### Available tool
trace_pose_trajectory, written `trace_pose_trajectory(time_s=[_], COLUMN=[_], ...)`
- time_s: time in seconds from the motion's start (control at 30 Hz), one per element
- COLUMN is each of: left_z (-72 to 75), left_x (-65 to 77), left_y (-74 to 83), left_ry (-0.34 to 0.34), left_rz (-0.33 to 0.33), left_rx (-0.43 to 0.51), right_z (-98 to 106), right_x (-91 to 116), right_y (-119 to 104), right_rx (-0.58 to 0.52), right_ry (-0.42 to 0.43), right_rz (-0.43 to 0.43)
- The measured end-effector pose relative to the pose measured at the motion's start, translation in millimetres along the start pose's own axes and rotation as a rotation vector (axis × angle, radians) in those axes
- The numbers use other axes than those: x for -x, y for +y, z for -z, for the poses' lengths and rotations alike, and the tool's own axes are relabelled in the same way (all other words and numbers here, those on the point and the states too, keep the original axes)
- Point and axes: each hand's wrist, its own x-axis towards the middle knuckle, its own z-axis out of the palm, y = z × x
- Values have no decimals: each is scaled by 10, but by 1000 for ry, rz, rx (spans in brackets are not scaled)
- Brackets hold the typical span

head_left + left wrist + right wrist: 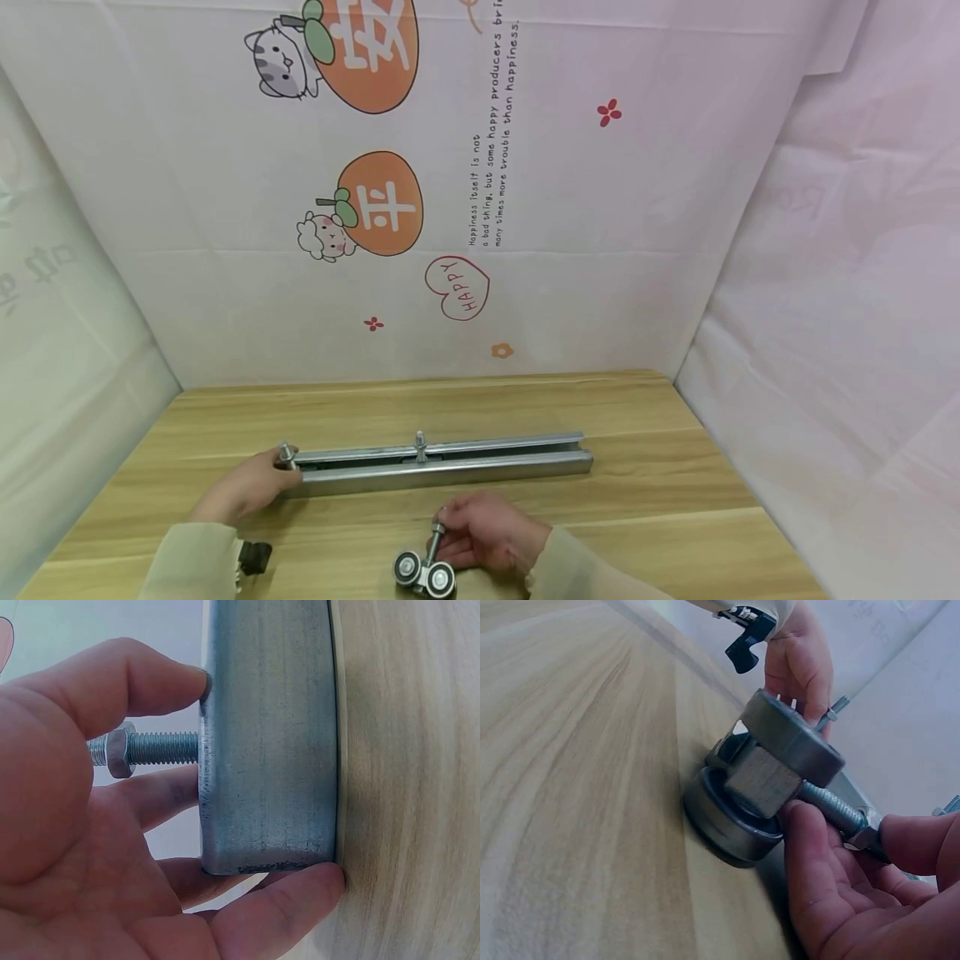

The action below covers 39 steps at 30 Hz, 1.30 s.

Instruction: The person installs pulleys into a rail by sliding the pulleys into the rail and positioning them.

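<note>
A grey metal channel rail [450, 477] lies lengthwise on the table, its slot facing up. My left hand [255, 483] grips its left end, with the thumb on the near top edge and fingers around the end. Between thumb and fingers rises a threaded bolt with a nut [161, 748]. Another upright bolt [421, 446] stands out of the slot near mid-rail. In front of the rail, my right hand [495, 529] holds a roller trolley [765, 780] by its threaded bolt, fingers and thumb near the nut. The trolley's wheels point down and toward me.
The wood-grain table [645, 500] is enclosed at the back and sides by white printed cloth [585, 275]. A black device [255, 557] is strapped at the left wrist, beside the sleeve.
</note>
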Motion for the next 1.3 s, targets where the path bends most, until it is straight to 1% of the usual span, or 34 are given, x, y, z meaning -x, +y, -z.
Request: trace_pose_trajectory(time_s=[0.37, 0.53, 0.63, 0.77, 0.97, 1.13, 1.3], left_z=[4, 4, 1, -3, 0, 0, -2], left_x=[13, 14, 8, -11, -21, -17, -5], left_y=[16, 9, -2, -22, -27, -25, -15], left_ry=[-5, -2, 5, 8, 0, 5, 5], left_rz=[2, -2, -7, -8, -9, -13, -11], left_rx=[3, -6, -8, -12, 0, -8, -22], right_z=[-5, 52, 113, 207, 337, 405, 428], right_x=[12, 33, 37, 53, 111, 164, 216], right_y=[2, -57, -120, -230, -382, -459, -499], right_rx=[12, 21, 30, 64, 120, 212, 306], right_ry=[18, 24, 31, 57, 75, 103, 110], right_rz=[14, 25, 50, 88, 118, 149, 185])
